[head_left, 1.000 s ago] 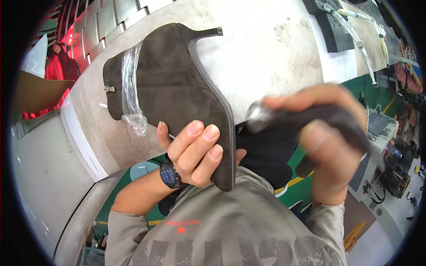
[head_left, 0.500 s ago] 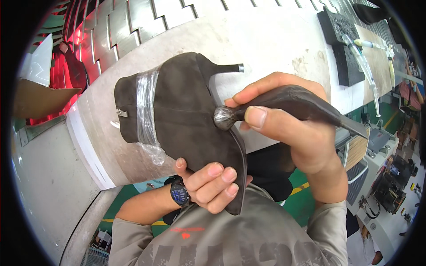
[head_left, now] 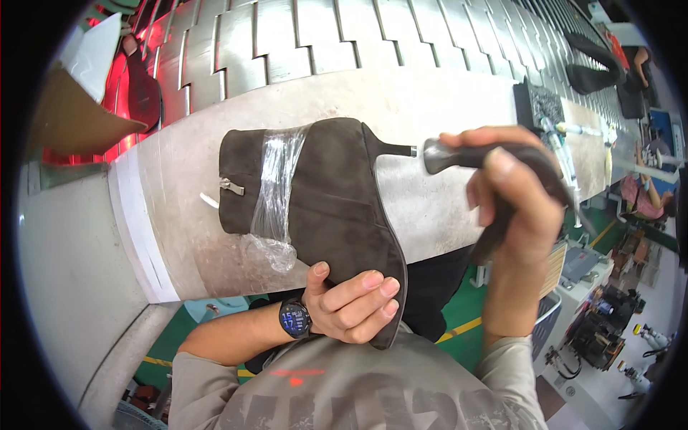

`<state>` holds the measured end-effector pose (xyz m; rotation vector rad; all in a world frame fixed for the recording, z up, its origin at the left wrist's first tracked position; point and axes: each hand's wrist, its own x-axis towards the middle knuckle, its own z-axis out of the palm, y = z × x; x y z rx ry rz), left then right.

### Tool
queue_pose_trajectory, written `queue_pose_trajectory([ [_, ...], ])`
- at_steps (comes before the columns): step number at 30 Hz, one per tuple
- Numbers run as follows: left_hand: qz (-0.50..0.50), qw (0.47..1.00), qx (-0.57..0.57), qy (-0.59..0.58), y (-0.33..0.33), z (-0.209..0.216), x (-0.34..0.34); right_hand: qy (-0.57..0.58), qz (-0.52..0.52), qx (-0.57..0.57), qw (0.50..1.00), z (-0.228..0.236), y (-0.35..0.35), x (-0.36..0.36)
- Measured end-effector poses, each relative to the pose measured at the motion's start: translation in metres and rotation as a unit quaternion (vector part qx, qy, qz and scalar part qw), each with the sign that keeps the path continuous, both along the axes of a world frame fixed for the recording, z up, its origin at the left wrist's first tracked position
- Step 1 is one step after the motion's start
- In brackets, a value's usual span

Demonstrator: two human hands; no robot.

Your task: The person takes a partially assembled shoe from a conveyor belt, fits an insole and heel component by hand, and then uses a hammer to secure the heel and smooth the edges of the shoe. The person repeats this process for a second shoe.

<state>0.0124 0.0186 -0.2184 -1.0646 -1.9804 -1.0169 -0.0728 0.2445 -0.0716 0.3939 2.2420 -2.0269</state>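
Observation:
A dark brown suede ankle boot (head_left: pixel 333 197) lies on its side, its slim heel (head_left: pixel 393 149) pointing right. Clear plastic film (head_left: pixel 276 186) is wrapped around the shaft, and a metal zip pull (head_left: pixel 231 187) shows near the top edge. My left hand (head_left: pixel 352 304) grips the front of the boot, fingers over the upper near the sole edge. In my right hand (head_left: pixel 527 197), partly blurred, is a dark shoemaker's hammer (head_left: pixel 466 156) held around its head. Its round metal face is just right of the heel tip, with a small gap between them.
The boot rests on a pale worktop (head_left: pixel 193 265) beside a slatted metal conveyor (head_left: pixel 301 43). Black blocks with syringes (head_left: pixel 566 154) stand at the right. Farther back is a black shoe (head_left: pixel 591 68). Red light falls on a dark piece (head_left: pixel 143 89) at far left.
The hammer has come off the sole near the arch, moved up and right, and turned to sit beside the heel tip. The boot appears shifted right and slightly down in view.

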Motion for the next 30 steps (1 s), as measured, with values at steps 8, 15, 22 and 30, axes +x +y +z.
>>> queue_pose_trajectory([
  [8, -0.025, 0.998, -0.047, -0.035, -0.017, 0.014, 0.0, 0.09, 0.185, 0.212, 0.955, -0.007, 0.009, 0.004],
  [15, -0.073, 0.82, 0.254, -0.507, -0.095, 0.085, 0.006, 0.08, 0.059, 0.341, 0.935, -0.001, 0.029, 0.072],
  [22, -0.356, 0.632, 0.434, -0.534, -0.132, 0.104, -0.045, -0.022, 0.051, -0.404, 0.913, -0.063, -0.011, 0.078],
  [30, -0.07, 0.829, 0.059, -0.551, -0.09, 0.082, -0.103, 0.094, -0.126, -0.348, 0.924, -0.02, -0.042, 0.007],
])
